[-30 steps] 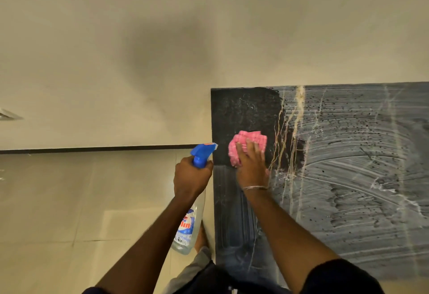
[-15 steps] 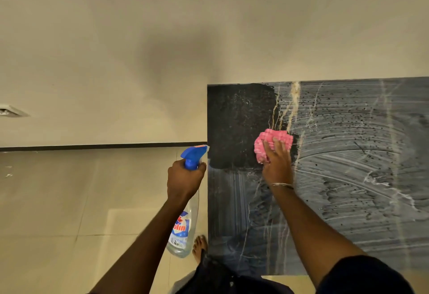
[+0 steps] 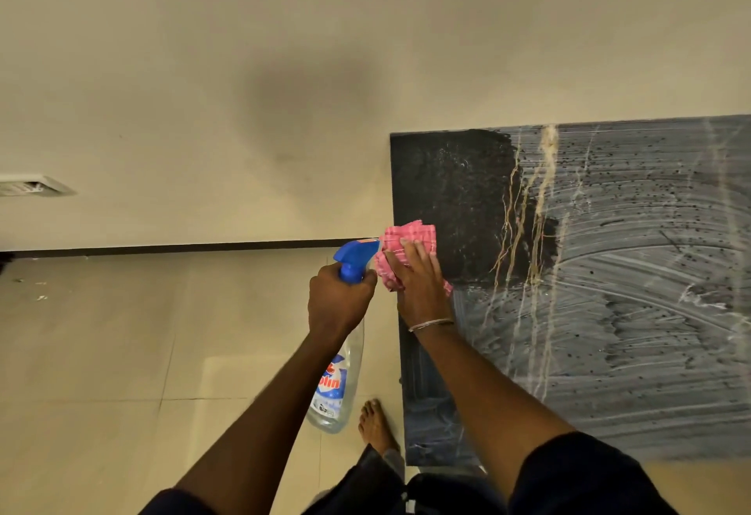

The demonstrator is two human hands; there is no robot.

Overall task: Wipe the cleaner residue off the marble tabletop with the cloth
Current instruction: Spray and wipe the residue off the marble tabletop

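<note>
The right hand (image 3: 418,291), fingers flat, presses the cloth (image 3: 410,236) at the nine o'clock edge of the marble tabletop (image 3: 609,372) (residue (image 3: 650,270) smears toward three o'clock), while the left hand (image 3: 337,303) grips a spray bottle (image 3: 335,388).

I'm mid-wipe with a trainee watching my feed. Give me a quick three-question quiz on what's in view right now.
1. True or false: the left hand holds the pink cloth.
2. Which part of the marble tabletop is already wiped dark? A) the far left corner B) the near right area C) all of it
3. Fill in: the right hand presses the cloth at the tabletop's ___ edge.
Key: 1 false, it grips the spray bottle; 2 A; 3 left.
</note>
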